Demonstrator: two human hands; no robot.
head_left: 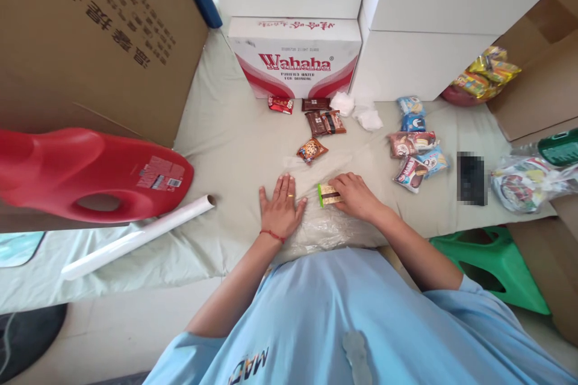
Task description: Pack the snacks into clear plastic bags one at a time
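Right hand [356,195] grips packet [329,195]; left hand [280,212] lies flat, fingers spread. From packet, brown snacks [316,123] lie grouped at 12 o'clock, mixed snacks [410,144] at 2; packet ungrouped.

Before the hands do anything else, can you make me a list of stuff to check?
1. Right hand gripping the snack packet: ok.
2. Left hand free, lying palm down: ok.
3. Clear plastic near the hands smooth: not ok, it's wrinkled.
4. Snack packet sealed at both ends: cannot tell, the right hand covers one end.
5. Red jug away from both hands: ok.
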